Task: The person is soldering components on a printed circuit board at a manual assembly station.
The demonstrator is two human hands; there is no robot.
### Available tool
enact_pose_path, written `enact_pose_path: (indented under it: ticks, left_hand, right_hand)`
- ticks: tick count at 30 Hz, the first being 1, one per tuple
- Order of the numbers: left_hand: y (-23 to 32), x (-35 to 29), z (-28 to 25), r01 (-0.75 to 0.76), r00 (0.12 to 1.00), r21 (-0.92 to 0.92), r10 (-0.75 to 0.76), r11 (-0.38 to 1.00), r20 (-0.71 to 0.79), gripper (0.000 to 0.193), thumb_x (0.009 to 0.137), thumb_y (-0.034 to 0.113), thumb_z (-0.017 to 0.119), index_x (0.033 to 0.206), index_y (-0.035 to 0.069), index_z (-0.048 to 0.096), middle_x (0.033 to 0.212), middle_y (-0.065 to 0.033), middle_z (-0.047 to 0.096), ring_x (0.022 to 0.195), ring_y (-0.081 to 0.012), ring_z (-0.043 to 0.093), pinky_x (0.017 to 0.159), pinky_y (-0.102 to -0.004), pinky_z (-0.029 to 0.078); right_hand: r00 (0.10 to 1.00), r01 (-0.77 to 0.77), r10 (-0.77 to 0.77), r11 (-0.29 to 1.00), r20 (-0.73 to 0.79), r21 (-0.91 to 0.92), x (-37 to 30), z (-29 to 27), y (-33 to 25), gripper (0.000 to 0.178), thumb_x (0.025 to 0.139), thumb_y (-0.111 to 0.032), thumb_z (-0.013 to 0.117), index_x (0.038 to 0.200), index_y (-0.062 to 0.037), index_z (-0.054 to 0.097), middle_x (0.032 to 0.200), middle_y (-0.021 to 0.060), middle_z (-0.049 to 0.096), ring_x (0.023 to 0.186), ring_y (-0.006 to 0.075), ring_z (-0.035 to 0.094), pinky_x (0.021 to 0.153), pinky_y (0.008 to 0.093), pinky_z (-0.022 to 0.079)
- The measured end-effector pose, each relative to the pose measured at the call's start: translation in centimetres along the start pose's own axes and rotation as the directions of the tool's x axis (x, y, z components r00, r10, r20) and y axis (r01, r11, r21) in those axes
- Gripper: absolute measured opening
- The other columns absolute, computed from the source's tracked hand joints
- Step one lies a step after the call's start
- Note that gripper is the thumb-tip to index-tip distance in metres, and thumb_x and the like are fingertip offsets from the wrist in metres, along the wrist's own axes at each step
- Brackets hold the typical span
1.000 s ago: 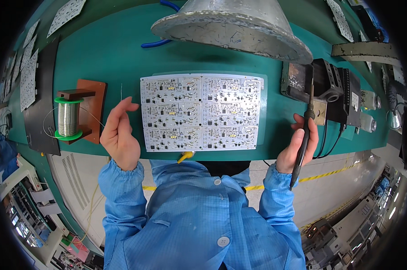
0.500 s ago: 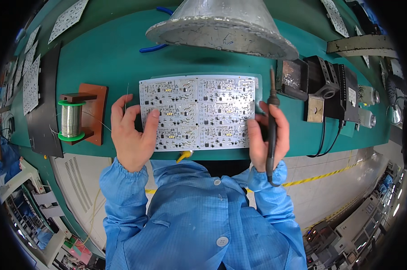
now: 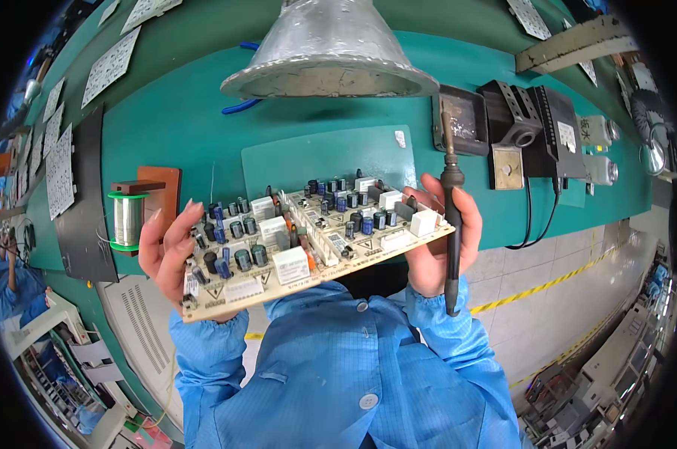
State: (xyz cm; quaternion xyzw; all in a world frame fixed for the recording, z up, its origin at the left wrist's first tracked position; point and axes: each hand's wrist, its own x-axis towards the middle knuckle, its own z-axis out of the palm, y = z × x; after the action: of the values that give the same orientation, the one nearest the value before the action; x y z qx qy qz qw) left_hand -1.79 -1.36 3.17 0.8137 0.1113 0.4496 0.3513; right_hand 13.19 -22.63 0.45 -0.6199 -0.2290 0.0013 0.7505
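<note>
A circuit board panel is tilted up in front of me. Its component side shows, crowded with dark cylindrical capacitors and white block parts. My left hand grips the left end, fingers behind and along its edge. At the right end my right hand supports the board and also holds a soldering iron, its black handle upright and tip pointing away from me. Parts of both hands are hidden behind the board. A thin wire rises near my left fingers; I cannot tell whether they hold it.
A solder spool stands on a brown holder at left. Ahead hangs a metal funnel-shaped hood, with blue-handled pliers partly behind it. A translucent sheet lies on the green mat. At right are a soldering station and bottles.
The board was lying flat, solder side up; now it is lifted toward me and turned over, with its component side showing. Both hands moved with it, the iron still in my right hand.
</note>
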Motion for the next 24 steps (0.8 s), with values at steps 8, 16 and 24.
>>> enact_pose_path:
  ticks: [8,16,24]
  left_hand:
    - [1.2,0.7,-0.4,-0.133,0.987,0.055,0.127,0.990,0.100,0.028,0.091,0.007,0.052,0.118,0.013,0.044,0.132,-0.0172,0.033,0.100,-0.0303,0.061,0.093,-0.0538,0.047]
    - [2.4,1.3,-0.3,-0.184,0.975,0.005,0.182,0.983,0.125,0.030,0.091,0.006,0.048,0.120,0.011,0.045,0.129,-0.0180,0.039,0.095,-0.0287,0.060,0.091,-0.0511,0.047]
    - [3.4,2.8,-0.4,-0.096,0.961,0.272,0.017,0.958,0.277,0.039,0.083,0.001,0.058,0.122,-0.002,0.051,0.131,-0.0181,0.042,0.101,-0.0236,0.056,0.091,-0.0356,0.046]
  right_hand:
    - [0.989,0.145,-0.149,0.980,-0.013,-0.138,-0.3,-2.1,-1.2,0.047,0.096,-0.038,0.044,0.129,-0.0062,0.038,0.119,0.0300,0.053,0.106,0.0370,0.057,0.088,0.0489,0.047]
    - [0.912,0.371,-0.240,0.828,0.333,-0.420,0.8,-3.0,-3.0,0.035,0.093,-0.032,0.054,0.117,-0.0076,0.048,0.114,0.0303,0.053,0.099,0.0351,0.059,0.080,0.0405,0.049]
    - [0.912,0.360,-0.222,0.835,0.344,-0.416,0.5,-3.0,-2.7,0.031,0.092,-0.036,0.054,0.109,-0.0094,0.051,0.106,0.0251,0.056,0.090,0.0284,0.060,0.073,0.0364,0.050]
